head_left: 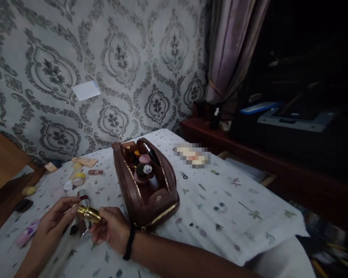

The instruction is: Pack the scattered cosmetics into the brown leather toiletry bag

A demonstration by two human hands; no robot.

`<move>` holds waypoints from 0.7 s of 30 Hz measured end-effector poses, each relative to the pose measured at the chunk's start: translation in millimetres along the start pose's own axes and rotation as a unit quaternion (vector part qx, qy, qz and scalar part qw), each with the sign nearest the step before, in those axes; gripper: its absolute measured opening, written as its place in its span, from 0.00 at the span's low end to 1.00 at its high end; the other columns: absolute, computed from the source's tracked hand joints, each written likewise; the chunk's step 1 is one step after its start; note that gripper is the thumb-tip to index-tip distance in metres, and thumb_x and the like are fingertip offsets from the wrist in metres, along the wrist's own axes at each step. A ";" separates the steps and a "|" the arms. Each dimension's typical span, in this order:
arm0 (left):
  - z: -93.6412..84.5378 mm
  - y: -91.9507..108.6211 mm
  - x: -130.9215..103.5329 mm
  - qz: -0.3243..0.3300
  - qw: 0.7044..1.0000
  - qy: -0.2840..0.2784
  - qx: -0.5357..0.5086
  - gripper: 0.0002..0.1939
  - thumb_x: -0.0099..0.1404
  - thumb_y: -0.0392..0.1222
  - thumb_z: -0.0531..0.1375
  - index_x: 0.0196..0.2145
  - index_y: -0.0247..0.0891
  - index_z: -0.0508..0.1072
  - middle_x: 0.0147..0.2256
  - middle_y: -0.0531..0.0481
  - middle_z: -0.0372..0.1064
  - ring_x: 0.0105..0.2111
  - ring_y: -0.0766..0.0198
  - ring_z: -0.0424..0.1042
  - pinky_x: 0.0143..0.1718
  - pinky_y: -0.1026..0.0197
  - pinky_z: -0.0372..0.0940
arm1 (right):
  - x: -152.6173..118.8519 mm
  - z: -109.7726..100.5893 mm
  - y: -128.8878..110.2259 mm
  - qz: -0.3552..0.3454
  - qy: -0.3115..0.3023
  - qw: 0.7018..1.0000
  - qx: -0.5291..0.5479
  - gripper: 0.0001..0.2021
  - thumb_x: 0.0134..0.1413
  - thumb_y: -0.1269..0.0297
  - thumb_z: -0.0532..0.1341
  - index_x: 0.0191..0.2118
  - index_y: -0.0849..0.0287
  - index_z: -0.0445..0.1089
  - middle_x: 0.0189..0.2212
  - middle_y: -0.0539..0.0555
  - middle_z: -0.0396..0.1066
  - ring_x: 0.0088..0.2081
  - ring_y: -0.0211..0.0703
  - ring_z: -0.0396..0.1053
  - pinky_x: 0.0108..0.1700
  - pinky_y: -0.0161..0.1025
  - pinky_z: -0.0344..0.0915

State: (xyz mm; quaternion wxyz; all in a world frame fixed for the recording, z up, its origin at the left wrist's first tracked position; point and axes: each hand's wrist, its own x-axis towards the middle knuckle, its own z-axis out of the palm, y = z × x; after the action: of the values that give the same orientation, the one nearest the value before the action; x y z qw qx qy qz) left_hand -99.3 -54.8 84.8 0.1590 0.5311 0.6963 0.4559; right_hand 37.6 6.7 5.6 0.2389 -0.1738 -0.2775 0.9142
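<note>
A shiny gold lipstick tube (90, 213) lies across between my two hands. My left hand (58, 216) pinches its left end with thumb and fingertips. On the other end, my right hand (114, 227), with a black band at the wrist, has its fingers closed. Beneath the tube, silvery cylindrical items (84, 200) show on the cloth, partly covered by the hands. Just right of my hands stands a brown makeup bag (127, 197), unzipped. Inside it are a lipstick with a pale-topped cap (152, 179), a pink round item (145, 159), a black tube (151, 153) and other cosmetics.
The patterned white tablecloth (208, 231) carries several small cosmetics (79, 178) at left, a peach tube (85, 161), a pink-purple tube (27, 233) and a dark oval item (23, 205). A blurred-out object (192, 155) lies behind the bag. An open drawer (245, 170) adjoins the right edge.
</note>
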 end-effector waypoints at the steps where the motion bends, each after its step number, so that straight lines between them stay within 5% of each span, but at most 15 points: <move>1: -0.7 3.1 1.1 0.008 1.000 -0.002 0.003 0.24 0.52 0.64 0.64 0.36 0.41 0.75 0.29 0.50 0.74 0.26 0.60 0.71 0.28 0.62 0.69 | -0.1 0.2 -0.3 0.001 0.002 1.000 0.001 0.18 0.65 0.52 0.54 0.32 0.62 0.65 0.16 0.48 0.68 0.13 0.34 0.63 0.16 0.30 0.53; 12: -12.5 27.3 29.8 0.086 0.994 -0.018 0.068 0.19 0.56 0.57 0.63 0.38 0.40 0.75 0.36 0.47 0.74 0.35 0.57 0.74 0.34 0.63 0.69 | -2.0 0.7 -1.1 -0.012 0.007 1.000 0.015 0.25 0.57 0.41 0.60 0.34 0.65 0.68 0.17 0.50 0.69 0.14 0.34 0.64 0.17 0.30 0.51; 21: -3.9 69.1 42.7 0.138 0.989 0.004 0.059 0.16 0.58 0.54 0.62 0.37 0.40 0.73 0.32 0.50 0.71 0.30 0.61 0.72 0.30 0.63 0.67 | -8.7 5.3 -5.5 -0.001 0.024 1.000 0.008 0.19 0.65 0.51 0.54 0.34 0.64 0.70 0.17 0.48 0.69 0.14 0.33 0.64 0.18 0.31 0.54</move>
State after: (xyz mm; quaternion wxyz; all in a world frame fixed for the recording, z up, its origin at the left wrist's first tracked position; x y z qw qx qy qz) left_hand -77.4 -17.5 153.6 0.0596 0.6290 0.6425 0.4335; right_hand 44.3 3.9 14.7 0.2479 -0.1930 -0.2646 0.9118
